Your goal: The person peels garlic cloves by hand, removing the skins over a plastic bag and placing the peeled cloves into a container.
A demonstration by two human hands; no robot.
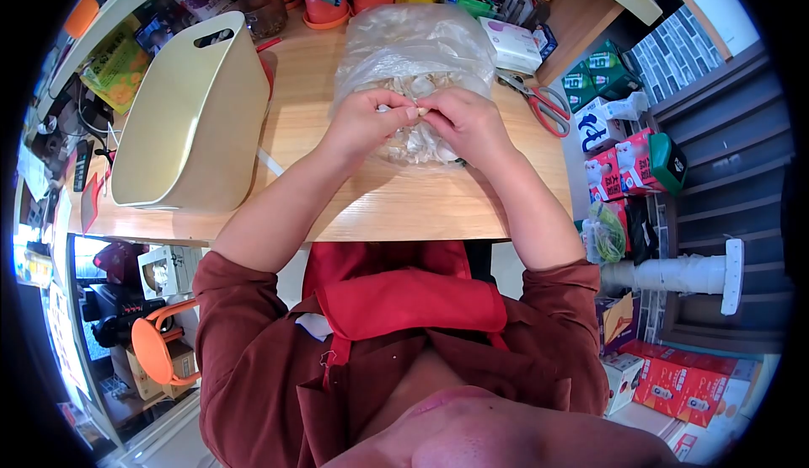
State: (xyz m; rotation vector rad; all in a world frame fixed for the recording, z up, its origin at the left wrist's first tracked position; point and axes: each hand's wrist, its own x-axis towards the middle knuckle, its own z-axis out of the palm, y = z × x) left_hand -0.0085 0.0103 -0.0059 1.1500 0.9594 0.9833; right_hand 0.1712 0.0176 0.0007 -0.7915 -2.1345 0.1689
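Both my hands meet over a clear plastic bag (404, 34) lying on the wooden table. Between my fingertips is a small pale garlic clove (421, 112). My left hand (377, 121) pinches it from the left with thumb and forefinger. From the other side, my right hand (466, 123) closes its thumb and fingers on the same clove. Papery skins and whitish garlic pieces (421, 86) show in the bag's mouth, beneath and behind my hands. My hands partly hide the bag's contents.
A tall cream plastic bin (190, 114) stands at the table's left. Red-handled scissors (543, 106) lie right of the bag, near a white box (511, 45). Jars and orange pots (324, 13) line the back. Stacked packages (624, 165) are beyond the right edge.
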